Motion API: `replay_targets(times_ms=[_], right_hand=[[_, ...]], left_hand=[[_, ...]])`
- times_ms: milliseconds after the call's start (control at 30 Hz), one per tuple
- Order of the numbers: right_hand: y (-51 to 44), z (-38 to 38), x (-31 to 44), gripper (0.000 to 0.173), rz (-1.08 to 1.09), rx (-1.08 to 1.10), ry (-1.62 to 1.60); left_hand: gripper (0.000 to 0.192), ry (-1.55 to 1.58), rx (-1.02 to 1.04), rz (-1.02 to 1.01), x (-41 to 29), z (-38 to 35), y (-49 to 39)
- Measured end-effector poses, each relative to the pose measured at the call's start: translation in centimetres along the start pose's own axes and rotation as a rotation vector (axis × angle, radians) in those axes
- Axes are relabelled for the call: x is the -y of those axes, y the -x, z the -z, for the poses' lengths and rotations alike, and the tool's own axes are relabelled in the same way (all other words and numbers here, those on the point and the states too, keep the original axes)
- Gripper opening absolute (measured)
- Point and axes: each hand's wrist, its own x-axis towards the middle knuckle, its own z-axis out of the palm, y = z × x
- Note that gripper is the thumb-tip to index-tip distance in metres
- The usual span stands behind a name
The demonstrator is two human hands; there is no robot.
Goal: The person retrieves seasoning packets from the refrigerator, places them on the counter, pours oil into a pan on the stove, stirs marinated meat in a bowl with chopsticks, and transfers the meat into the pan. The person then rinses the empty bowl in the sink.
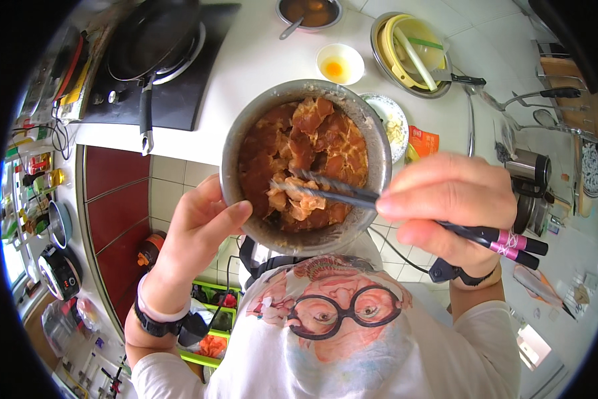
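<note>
A round metal bowl (229,149) holds raw meat pieces (311,117) in a reddish-brown marinade. My left hand (206,219) grips its left side, the thumb over the rim. Black chopsticks (348,197) with pink bands near their ends are held in my right hand (448,204), at the bowl's lower right. Their blurred tips are among paler meat pieces in the bowl. Just beyond the bowl stands a white bowl (356,55) with a raw egg in it. A patterned plate (401,117) with chopped pale bits is partly hidden behind the metal bowl.
A black frying pan (147,45) rests on the cooktop (179,109) at upper left. Beyond the egg stands a metal bowl of brown liquid (336,20) with a spoon. At upper right, a knife (468,80) lies across a basin (378,55) of yellow containers. An orange packet (423,141) lies beside the plate.
</note>
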Motion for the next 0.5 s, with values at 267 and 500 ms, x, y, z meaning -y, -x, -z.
replay_targets(times_ms=[267,500], right_hand=[[-6.0,-4.4,-5.8,0.009,0.055,0.232,-0.062],[-6.1,-1.9,-4.4,0.013,-0.130,0.259,-0.058]], left_hand=[[0.028,0.029,-0.076,-0.011,1.7,1.6,-3.5],[0.029,0.138,-0.120,0.041,3.3,3.5,-5.8]])
